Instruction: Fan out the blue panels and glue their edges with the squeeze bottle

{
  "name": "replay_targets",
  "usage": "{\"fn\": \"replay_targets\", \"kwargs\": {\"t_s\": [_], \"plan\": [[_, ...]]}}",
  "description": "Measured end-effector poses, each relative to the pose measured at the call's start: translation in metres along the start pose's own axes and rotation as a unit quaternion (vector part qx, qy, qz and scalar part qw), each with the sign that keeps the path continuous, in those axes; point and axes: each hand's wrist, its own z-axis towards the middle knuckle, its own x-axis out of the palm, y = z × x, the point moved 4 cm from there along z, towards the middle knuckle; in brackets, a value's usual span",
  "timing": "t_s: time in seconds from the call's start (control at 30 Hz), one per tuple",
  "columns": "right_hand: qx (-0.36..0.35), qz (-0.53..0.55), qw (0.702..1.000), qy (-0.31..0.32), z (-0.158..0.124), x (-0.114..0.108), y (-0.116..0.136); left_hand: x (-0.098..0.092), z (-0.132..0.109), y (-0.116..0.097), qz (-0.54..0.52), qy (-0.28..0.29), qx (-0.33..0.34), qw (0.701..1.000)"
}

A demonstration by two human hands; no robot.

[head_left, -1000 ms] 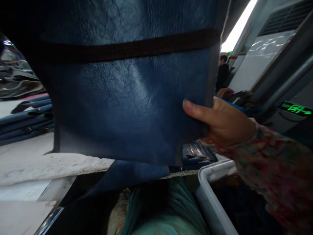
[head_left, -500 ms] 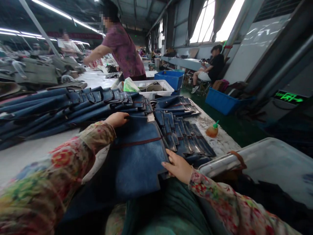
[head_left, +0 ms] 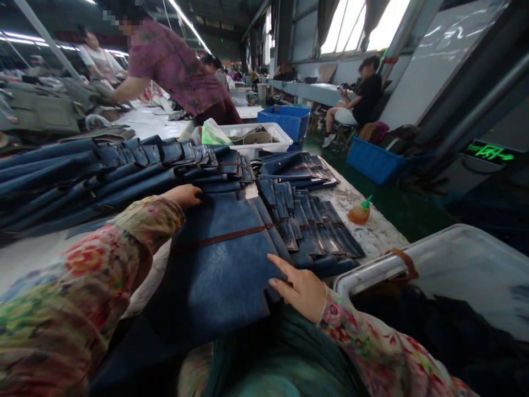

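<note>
A dark blue leather-like panel (head_left: 231, 264) with a brown strip across it lies in front of me, its near part hanging over my lap. At its far left corner, my left hand (head_left: 184, 196) is closed on the edge, the fingertips partly hidden. My right hand (head_left: 303, 289) rests at the panel's right edge, index finger and thumb stretched out and apart on its surface; the other fingers are mostly hidden. Beyond the panel's right edge lie overlapping blue pieces (head_left: 306, 220) with similar strips. Long folded blue pieces (head_left: 95, 182) are stacked behind my left hand.
A white crate (head_left: 283, 132) stands behind the stacks. An orange bottle with a green tip (head_left: 359, 215) sits on the table's right side. To my right is a whitish bin (head_left: 463, 264) with dark pieces. A co-worker (head_left: 177, 71) leans over the table at left; another person (head_left: 363, 94) sits farther off.
The panel has shifted slightly left and lies flatter, with another strip-crossed edge showing at its right. My left hand has moved left with it. My right index finger now reaches over the panel.
</note>
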Motion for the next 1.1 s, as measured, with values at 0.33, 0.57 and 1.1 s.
{"fn": "replay_targets", "kwargs": {"t_s": [0.33, 0.57, 1.1], "plan": [[-0.051, 0.289, 0.944, 0.149, -0.026, 0.039, -0.014, -0.003, 0.006, -0.003, -0.051, 0.043, 0.02, 0.998], [0.06, 0.519, 0.843, 0.131, -0.008, 0.052, 0.011, -0.019, 0.008, -0.006, 0.005, -0.008, -0.005, 1.0], [0.173, 0.526, 0.817, 0.161, 0.001, 0.051, 0.02, -0.023, -0.024, -0.036, 0.022, -0.039, 0.002, 0.999]]}}
